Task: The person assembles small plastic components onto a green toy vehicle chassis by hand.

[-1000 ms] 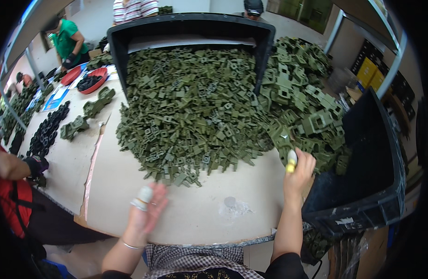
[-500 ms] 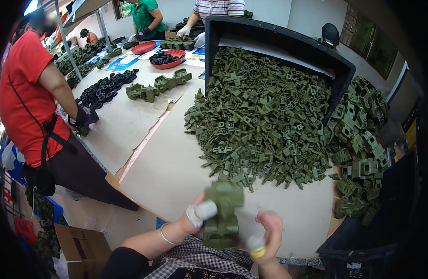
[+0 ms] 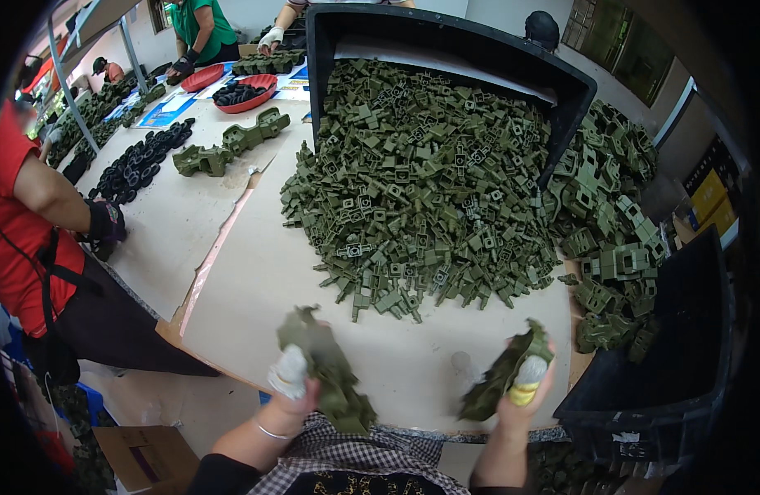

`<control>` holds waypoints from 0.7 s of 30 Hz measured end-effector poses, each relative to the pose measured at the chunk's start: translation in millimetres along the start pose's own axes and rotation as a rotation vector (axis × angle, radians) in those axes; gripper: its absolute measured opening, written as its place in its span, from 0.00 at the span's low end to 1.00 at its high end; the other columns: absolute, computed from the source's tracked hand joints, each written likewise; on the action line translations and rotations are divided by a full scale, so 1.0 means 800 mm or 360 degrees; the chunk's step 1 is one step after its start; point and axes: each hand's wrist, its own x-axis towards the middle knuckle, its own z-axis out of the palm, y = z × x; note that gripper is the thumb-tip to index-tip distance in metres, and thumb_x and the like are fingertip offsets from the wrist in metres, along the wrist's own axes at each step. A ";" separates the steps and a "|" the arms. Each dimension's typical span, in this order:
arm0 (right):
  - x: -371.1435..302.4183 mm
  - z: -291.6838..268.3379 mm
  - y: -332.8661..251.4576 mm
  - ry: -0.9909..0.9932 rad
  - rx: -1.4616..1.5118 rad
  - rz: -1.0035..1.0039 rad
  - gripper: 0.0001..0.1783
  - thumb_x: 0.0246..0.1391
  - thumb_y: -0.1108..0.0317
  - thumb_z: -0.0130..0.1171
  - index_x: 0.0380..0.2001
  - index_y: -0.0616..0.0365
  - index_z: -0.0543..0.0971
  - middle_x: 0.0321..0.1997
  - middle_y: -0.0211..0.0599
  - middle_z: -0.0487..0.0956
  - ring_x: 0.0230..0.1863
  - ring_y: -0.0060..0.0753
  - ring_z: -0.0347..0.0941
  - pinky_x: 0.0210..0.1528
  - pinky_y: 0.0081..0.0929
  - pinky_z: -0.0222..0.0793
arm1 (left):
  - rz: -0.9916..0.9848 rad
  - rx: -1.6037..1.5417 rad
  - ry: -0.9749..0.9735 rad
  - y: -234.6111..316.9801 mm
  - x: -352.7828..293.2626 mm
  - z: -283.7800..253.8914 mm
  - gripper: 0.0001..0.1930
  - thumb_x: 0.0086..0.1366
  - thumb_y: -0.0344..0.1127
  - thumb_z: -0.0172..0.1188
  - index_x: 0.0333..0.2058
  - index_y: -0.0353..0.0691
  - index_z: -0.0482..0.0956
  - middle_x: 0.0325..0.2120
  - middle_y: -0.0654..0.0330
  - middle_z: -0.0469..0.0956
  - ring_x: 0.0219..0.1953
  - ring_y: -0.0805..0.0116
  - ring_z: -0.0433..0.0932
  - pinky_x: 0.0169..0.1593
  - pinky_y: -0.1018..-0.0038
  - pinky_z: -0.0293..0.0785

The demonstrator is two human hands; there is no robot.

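My left hand, with white wrapping on its thumb or finger, grips an olive-green moulded plastic toy vehicle body, held tilted above the near edge of the table. To the right, my right hand, with white and yellow tape on a finger, is closed round a second green vehicle body. Both bodies are smeared by motion, so their details are hard to make out. Beyond my hands a heap of small green plastic parts spills from a tipped black bin onto the board-covered table.
Larger green vehicle bodies are piled at the right, above a black crate. Two green bodies, black rings and a red bowl lie to the left. A person in red stands there; a cardboard box sits below.
My right hand, empty before, now holds a second vehicle body and has moved right. My left hand has shifted left with its body, now tilted. The whole view has turned slightly right.
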 end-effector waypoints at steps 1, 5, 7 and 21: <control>0.019 -0.009 -0.008 0.0001 0.0002 0.0009 0.32 0.44 0.62 0.62 0.51 0.65 0.64 0.42 0.41 0.71 0.43 0.37 0.69 0.47 0.31 0.65 | -0.0015 0.0135 0.0025 0.008 0.008 -0.012 0.31 0.56 0.58 0.53 0.49 0.39 0.63 0.38 0.58 0.70 0.37 0.65 0.73 0.42 0.67 0.74; 0.063 -0.004 0.000 -0.0547 -0.2046 -0.0662 0.30 0.40 0.67 0.62 0.48 0.63 0.67 0.39 0.45 0.70 0.42 0.47 0.66 0.46 0.37 0.63 | -0.0139 0.0191 0.0082 0.007 0.024 -0.033 0.30 0.58 0.57 0.50 0.50 0.37 0.63 0.41 0.55 0.71 0.41 0.63 0.73 0.45 0.65 0.73; 0.069 0.005 0.016 -0.0562 -0.2202 -0.0838 0.28 0.39 0.68 0.62 0.46 0.63 0.68 0.39 0.46 0.70 0.41 0.48 0.65 0.45 0.38 0.63 | -0.0219 0.0237 0.0052 0.013 0.035 -0.028 0.30 0.60 0.56 0.49 0.50 0.36 0.64 0.43 0.54 0.71 0.44 0.63 0.73 0.47 0.64 0.72; 0.045 0.044 0.090 -0.0777 -0.1790 -0.0687 0.12 0.43 0.77 0.53 0.36 0.61 0.72 0.33 0.43 0.71 0.35 0.47 0.69 0.37 0.35 0.67 | -0.0787 0.0303 -0.0030 0.000 0.080 -0.025 0.31 0.60 0.61 0.44 0.48 0.38 0.66 0.39 0.53 0.73 0.41 0.62 0.74 0.45 0.67 0.73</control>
